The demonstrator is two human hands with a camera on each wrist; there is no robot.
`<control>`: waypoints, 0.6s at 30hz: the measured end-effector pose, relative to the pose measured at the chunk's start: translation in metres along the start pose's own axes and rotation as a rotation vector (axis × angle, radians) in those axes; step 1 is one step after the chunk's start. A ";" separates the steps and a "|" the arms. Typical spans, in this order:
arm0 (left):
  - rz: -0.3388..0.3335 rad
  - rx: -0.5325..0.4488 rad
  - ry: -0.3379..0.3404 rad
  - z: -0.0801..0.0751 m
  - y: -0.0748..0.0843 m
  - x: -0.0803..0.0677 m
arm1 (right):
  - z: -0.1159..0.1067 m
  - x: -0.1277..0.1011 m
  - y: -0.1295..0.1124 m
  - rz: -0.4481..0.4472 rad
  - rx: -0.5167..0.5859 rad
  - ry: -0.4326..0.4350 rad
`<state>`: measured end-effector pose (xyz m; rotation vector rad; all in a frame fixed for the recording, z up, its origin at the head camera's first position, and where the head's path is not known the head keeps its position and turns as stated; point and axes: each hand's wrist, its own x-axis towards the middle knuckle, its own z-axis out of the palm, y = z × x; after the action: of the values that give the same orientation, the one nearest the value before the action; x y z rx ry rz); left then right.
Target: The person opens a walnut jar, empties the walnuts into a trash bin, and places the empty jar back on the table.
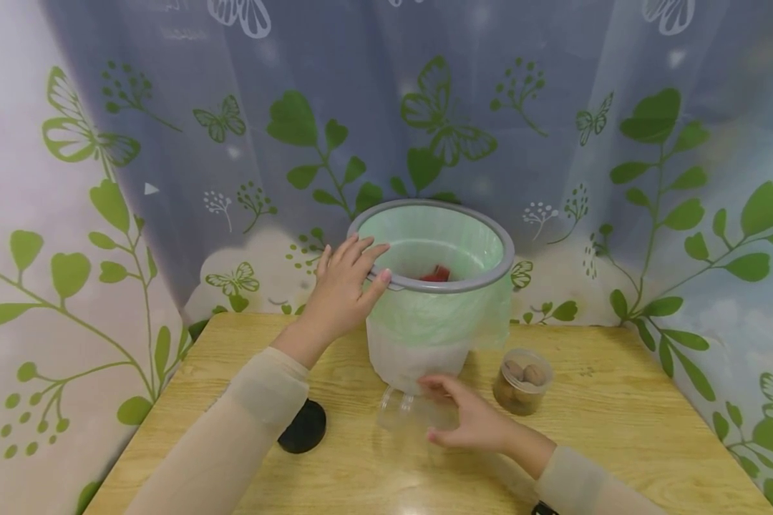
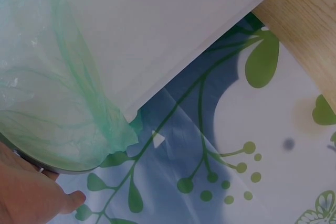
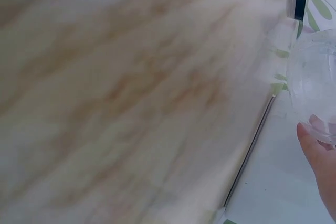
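A white bin (image 1: 419, 350) lined with a pale green plastic bag (image 1: 441, 315) stands upright at the table's back, its grey ring (image 1: 447, 286) round the top. My left hand (image 1: 348, 282) rests on the left of this ring, fingers loosely spread and thumb toward the front. In the left wrist view, that hand (image 2: 34, 192) is at the ring, most of its fingers out of sight. Low before the bin, my right hand (image 1: 470, 415) holds a clear plastic tub (image 1: 396, 418), blurred here. In the right wrist view, thumb and finger pinch the tub's edge (image 3: 315, 135).
Right of the bin is a small clear pot of walnuts (image 1: 522, 386). A round black object (image 1: 303, 427) lies near my left forearm. Something red (image 1: 436, 274) shows inside the bin. A patterned curtain (image 1: 361, 93) hangs behind the wooden table (image 1: 592, 443).
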<state>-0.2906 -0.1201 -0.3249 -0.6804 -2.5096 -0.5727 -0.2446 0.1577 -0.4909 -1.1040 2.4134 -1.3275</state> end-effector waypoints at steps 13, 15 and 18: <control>-0.008 -0.005 -0.007 -0.002 0.002 -0.001 | 0.006 0.009 0.002 -0.042 -0.038 -0.031; -0.007 -0.004 -0.005 -0.002 0.002 -0.001 | 0.006 0.010 0.002 -0.044 -0.034 -0.033; -0.007 -0.003 -0.005 -0.002 0.002 -0.001 | 0.005 0.008 0.003 -0.052 -0.023 -0.041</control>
<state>-0.2882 -0.1195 -0.3232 -0.6751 -2.5177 -0.5786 -0.2500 0.1499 -0.4943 -1.1964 2.3927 -1.2824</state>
